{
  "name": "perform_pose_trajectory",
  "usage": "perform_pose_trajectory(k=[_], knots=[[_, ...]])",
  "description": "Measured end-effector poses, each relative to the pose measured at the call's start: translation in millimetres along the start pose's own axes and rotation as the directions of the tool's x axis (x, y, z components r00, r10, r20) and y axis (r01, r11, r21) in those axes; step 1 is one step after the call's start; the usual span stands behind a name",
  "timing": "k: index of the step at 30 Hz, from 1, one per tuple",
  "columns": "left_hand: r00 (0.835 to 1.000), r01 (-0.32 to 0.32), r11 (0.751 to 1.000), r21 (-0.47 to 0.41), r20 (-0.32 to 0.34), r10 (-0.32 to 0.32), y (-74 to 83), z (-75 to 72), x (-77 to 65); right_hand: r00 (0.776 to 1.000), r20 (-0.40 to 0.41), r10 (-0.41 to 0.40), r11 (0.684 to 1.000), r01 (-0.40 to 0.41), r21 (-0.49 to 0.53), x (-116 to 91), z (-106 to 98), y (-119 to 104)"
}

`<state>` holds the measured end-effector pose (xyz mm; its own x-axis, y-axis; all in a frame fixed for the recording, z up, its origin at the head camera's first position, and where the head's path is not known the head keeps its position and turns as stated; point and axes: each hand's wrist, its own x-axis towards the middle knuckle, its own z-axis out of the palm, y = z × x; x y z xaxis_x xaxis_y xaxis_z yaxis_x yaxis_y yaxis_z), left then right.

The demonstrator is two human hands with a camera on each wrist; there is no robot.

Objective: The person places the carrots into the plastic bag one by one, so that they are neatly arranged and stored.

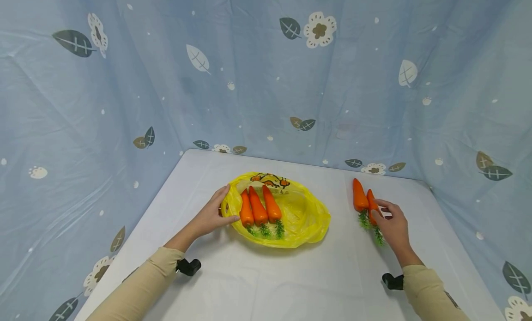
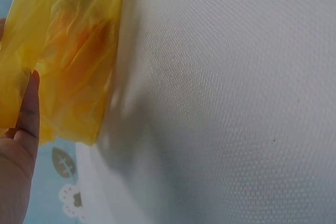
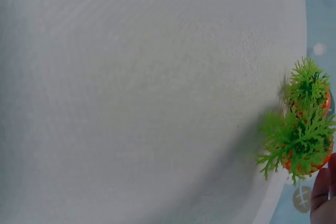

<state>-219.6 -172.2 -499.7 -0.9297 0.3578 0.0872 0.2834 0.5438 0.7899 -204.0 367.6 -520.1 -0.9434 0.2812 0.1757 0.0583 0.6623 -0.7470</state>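
Observation:
A yellow plastic bag [image 1: 305, 215] lies spread with its mouth up, and three orange carrots [image 1: 272, 205] with green leafy tops rest side by side in it. My left hand [image 1: 209, 217] grips the bag's left rim, thumb inside; the left wrist view shows fingers [image 2: 30, 108] behind the thin yellow film. Two more carrots lie together on the right of the table. On the nearer one, a carrot [image 1: 371, 203] with feathery leaves [image 3: 299, 140], my right hand [image 1: 392, 224] has its thumb and fingers around the body. The other carrot [image 1: 359, 196] touches it on the left.
A white-covered table [image 1: 257, 284] carries everything. Behind and at both sides hangs a blue curtain [image 1: 257, 104] printed with leaves and flowers. Black wrist-worn pieces [image 1: 189, 267] show beside both forearms.

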Motion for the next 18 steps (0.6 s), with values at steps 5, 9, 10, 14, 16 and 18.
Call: perform_pose_trajectory(k=[5, 9, 10, 14, 16, 18], knots=[[1.000, 0.001, 1.000, -0.001, 0.003, -0.001, 1.4, -0.2, -0.6, 0.998, 0.043, 0.042, 0.999, -0.042, 0.009, 0.4, -1.8, 6.2], [1.000, 0.010, 1.000, 0.001, 0.005, -0.010, 1.5, -0.4, -0.9, 0.989, 0.108, 0.098, 0.995, -0.098, -0.004, 0.7, -2.3, 10.5], [1.000, 0.011, 1.000, -0.002, 0.006, -0.011, 1.6, -0.5, -0.9, 0.986, 0.123, 0.115, 0.993, -0.115, -0.013, 1.1, -2.1, 11.7], [1.000, 0.015, 1.000, -0.009, 0.008, -0.015, 2.3, -0.9, -0.9, 0.969, 0.167, 0.184, 0.983, -0.181, -0.037, 2.3, -1.4, 13.8], [1.000, 0.014, 1.000, -0.009, 0.009, -0.013, 2.4, -1.1, -0.8, 0.963, 0.175, 0.205, 0.979, -0.201, -0.041, 2.4, -1.3, 13.8], [1.000, 0.017, 1.000, -0.010, 0.009, -0.017, 2.8, -1.2, -0.9, 0.960, 0.180, 0.215, 0.977, -0.210, -0.044, 2.2, -1.1, 13.5]])
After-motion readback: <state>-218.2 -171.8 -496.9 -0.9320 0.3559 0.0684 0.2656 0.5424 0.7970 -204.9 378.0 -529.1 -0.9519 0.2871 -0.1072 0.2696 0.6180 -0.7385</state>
